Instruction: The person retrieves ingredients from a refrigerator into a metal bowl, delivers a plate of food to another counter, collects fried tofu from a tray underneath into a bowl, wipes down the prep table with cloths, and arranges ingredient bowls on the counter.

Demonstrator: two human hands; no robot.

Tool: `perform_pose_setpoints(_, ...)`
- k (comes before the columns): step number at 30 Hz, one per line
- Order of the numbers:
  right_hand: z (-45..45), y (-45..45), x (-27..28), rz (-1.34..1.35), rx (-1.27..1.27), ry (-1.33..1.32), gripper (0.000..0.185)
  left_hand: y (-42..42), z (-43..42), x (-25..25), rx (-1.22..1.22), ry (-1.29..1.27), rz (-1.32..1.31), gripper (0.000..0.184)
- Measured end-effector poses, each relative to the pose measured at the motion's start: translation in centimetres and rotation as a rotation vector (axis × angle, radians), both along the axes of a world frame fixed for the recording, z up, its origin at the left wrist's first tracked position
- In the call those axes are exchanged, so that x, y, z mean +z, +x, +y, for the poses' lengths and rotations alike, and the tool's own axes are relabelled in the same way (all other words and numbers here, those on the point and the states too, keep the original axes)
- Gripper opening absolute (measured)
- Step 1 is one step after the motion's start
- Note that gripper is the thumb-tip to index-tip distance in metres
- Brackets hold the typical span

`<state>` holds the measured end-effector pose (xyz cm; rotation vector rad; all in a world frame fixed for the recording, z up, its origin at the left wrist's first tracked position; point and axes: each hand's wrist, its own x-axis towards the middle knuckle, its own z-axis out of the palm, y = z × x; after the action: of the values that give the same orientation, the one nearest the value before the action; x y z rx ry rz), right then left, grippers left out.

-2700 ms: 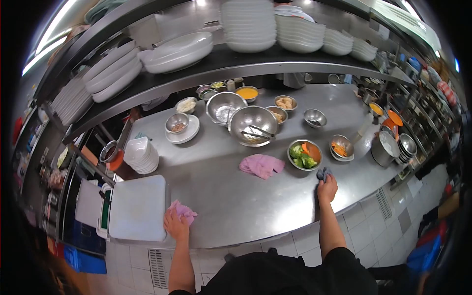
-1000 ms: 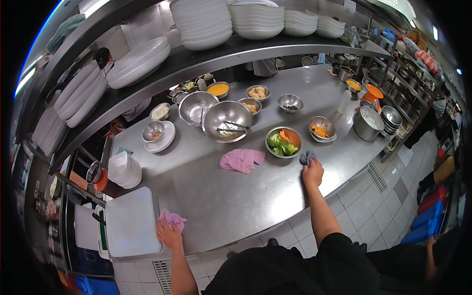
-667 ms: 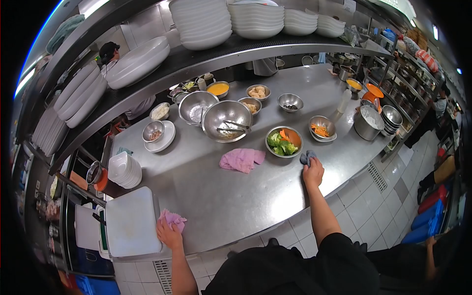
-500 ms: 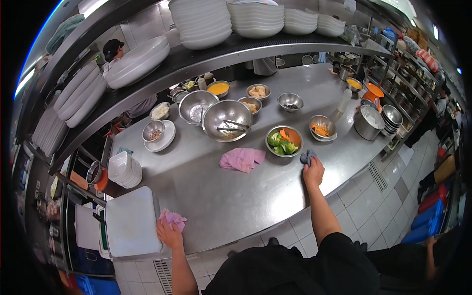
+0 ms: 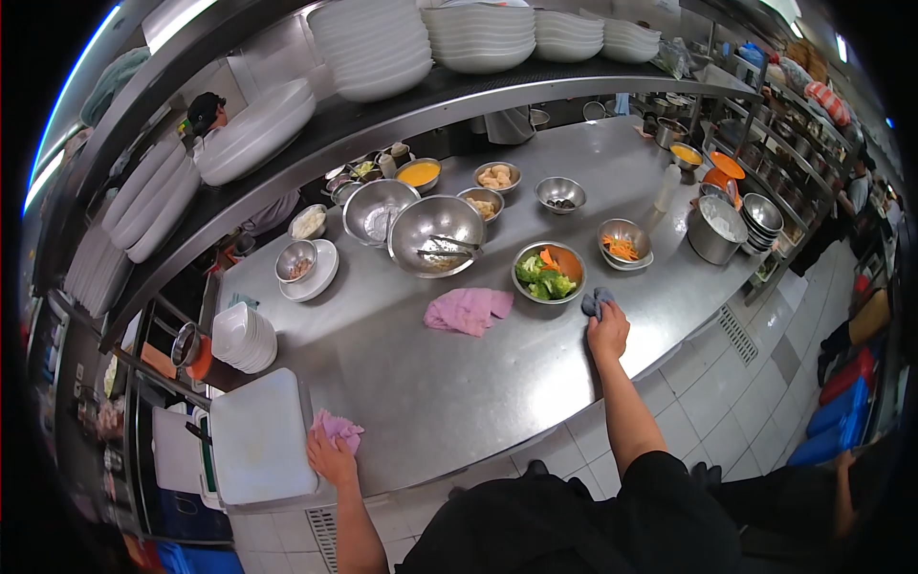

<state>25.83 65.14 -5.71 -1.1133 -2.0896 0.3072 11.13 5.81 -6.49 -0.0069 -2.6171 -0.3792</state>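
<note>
My left hand (image 5: 332,461) rests on a crumpled pink cloth (image 5: 337,429) beside the white cutting board (image 5: 260,435), fingers curled over the cloth. Near the front edge, on the right, my right hand (image 5: 608,332) is closed on a dark grey cloth (image 5: 597,301) pressed to the steel table (image 5: 459,392). Just left of that cloth stands a metal bowl of broccoli and carrot (image 5: 548,273). Behind it is a bowl of carrot strips (image 5: 623,245). A second pink cloth (image 5: 469,312) lies bunched between my hands.
A large metal bowl with tongs (image 5: 438,235) stands mid-table. Stacked white dishes (image 5: 244,337) are at the left, a metal pot (image 5: 717,230) at the right. An overhead shelf (image 5: 459,107) carrying plates spans the far side. A person in a dark cap (image 5: 206,113) stands beyond.
The view has shifted slightly. Both hands stay at nearly the same spots, on the same cloths. The bowls have not moved on the table.
</note>
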Motion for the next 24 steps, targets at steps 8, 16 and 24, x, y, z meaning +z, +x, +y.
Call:
perform_pose_setpoints(8,-0.2,0.2,0.5,-0.026,0.018,-0.018,0.04,0.3,-0.2,0.0,-0.017,0.025,0.021,0.049)
perform_pose_setpoints(16,0.1,-0.4,-0.3,-0.046,0.027,-0.005,0.041,-0.2,-1.1,-0.4,-0.008,0.077,0.046,0.049)
perform_pose_setpoints(24,-0.3,-0.6,-0.7,-0.067,0.047,0.05,0.04,0.0,-1.3,0.2,0.013,0.046,0.06,0.047)
